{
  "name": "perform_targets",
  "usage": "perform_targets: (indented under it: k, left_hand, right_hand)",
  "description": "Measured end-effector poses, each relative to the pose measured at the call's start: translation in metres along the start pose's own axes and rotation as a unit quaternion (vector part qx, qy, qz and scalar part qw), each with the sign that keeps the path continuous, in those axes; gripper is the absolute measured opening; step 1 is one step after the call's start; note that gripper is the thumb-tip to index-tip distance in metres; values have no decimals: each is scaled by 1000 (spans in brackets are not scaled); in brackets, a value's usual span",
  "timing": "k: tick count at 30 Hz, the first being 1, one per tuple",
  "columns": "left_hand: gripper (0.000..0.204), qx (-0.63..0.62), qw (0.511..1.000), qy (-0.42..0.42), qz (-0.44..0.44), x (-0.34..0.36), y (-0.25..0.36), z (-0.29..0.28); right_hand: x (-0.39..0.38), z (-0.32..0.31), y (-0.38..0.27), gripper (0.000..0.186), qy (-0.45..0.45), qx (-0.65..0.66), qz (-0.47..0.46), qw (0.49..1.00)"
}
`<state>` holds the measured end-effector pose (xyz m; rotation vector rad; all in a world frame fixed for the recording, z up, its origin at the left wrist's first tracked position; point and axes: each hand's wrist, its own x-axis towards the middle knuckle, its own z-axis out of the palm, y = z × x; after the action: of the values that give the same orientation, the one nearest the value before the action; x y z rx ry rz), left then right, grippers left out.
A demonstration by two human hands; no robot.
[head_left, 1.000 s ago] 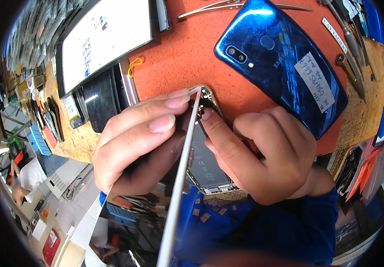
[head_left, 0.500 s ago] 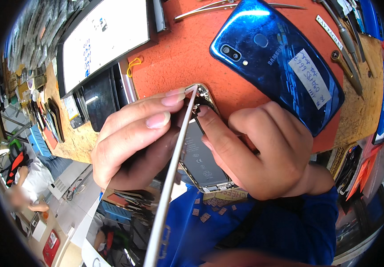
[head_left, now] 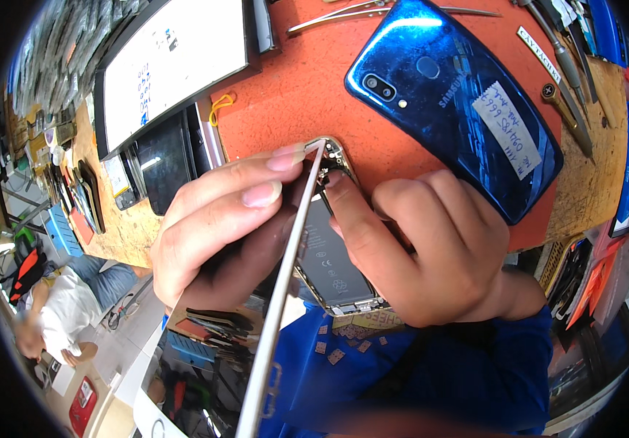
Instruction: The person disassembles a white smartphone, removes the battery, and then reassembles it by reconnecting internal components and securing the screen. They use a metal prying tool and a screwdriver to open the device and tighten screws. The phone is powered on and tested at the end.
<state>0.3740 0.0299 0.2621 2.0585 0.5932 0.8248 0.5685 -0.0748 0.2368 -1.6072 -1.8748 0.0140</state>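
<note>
An opened phone body (head_left: 335,252) lies upright in the picture's middle, with its dark battery and small metal parts showing. Its phone screen (head_left: 209,347) stands tilted up along the body's left side, seen almost edge-on, its dark glass mirroring shelves and fingers. My left hand (head_left: 212,226) is closed on this screen, fingertips at its upper edge and the thumb hidden. My right hand (head_left: 431,252) curls around the body's right side. Its index fingertip presses on the parts above the battery, and the other fingers are folded in. What lies under that fingertip is hidden.
A large blue phone (head_left: 457,102) with a taped paper label lies on the orange mat (head_left: 285,87). Metal tweezers (head_left: 344,13) are behind it, and a screwdriver (head_left: 568,117) is at right. A white-screened display (head_left: 176,58) stands left. Another person (head_left: 66,310) sits farther left.
My hands, the screen and the phone body hold nearly the same place. At far left, the other person has shifted, with more of the torso and legs showing.
</note>
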Motion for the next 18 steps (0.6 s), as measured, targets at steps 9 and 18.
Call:
perform_targets:
  k: [9, 18]
  left_hand:
    - [44, -12, 999, 49, 12, 0, -6, 3]
    - [39, -26, 998, 56, -1, -3, -6, 5]
  right_hand:
    - [9, 0, -4, 26, -17, -34, -17, 999]
    - [3, 7, 0, 24, 32, -51, -53, 997]
